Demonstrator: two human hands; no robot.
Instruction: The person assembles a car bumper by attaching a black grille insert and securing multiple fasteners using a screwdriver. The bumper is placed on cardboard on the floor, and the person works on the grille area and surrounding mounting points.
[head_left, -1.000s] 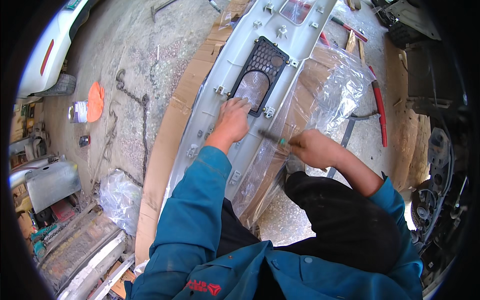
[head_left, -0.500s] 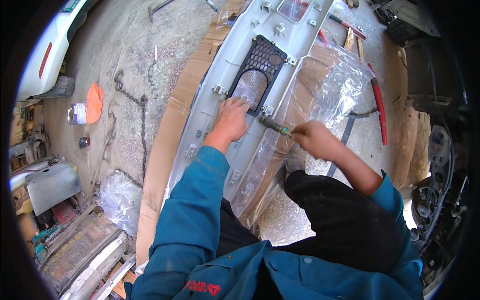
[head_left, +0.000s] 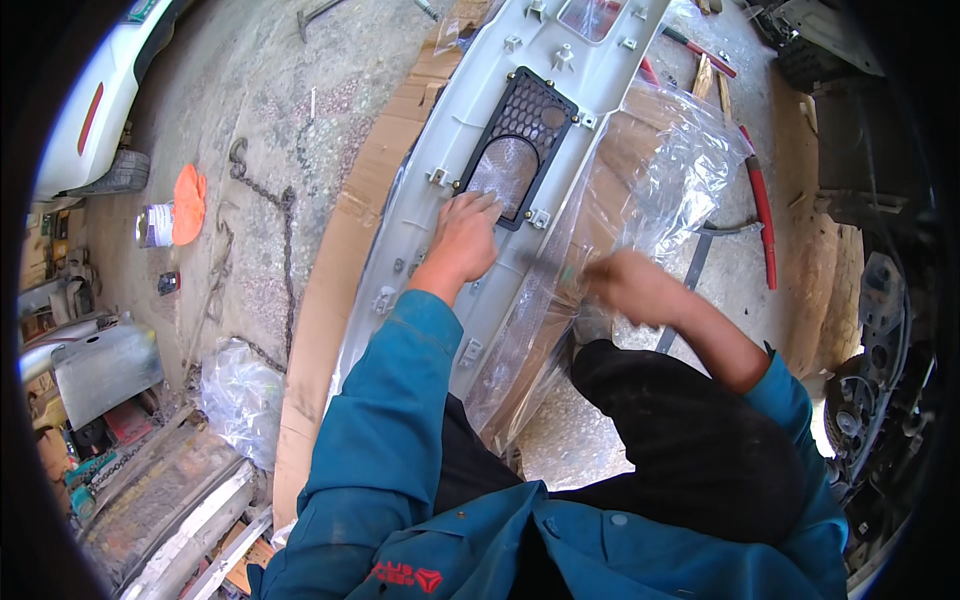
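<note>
A long light-grey bumper cover (head_left: 420, 225) lies with its inner side up, studded with clips and posts. Set in it is a black honeycomb mesh grille (head_left: 512, 150) with a rounded inner opening. My left hand (head_left: 466, 236) is closed over the grille's lower left edge, its fingers bent and pressed against it. Off the grille's lower right corner, my right hand (head_left: 636, 287) is closed around a dark short hand tool (head_left: 550, 268) with a green band. Motion smears that hand and tool, so the tool's exact kind is hard to read.
Flattened cardboard (head_left: 335, 265) and clear plastic wrap (head_left: 670, 165) lie under and beside the bumper cover. A red-handled bar (head_left: 760, 220) is at the right. Leftward are a chain (head_left: 287, 270), an orange glove (head_left: 188, 205) and a tin (head_left: 155, 227). Vehicle parts (head_left: 865, 400) line the right edge.
The tool in my right hand has swung slightly down and away from the grille's lower corner, and is now blurred. My left hand keeps its place on the grille.
</note>
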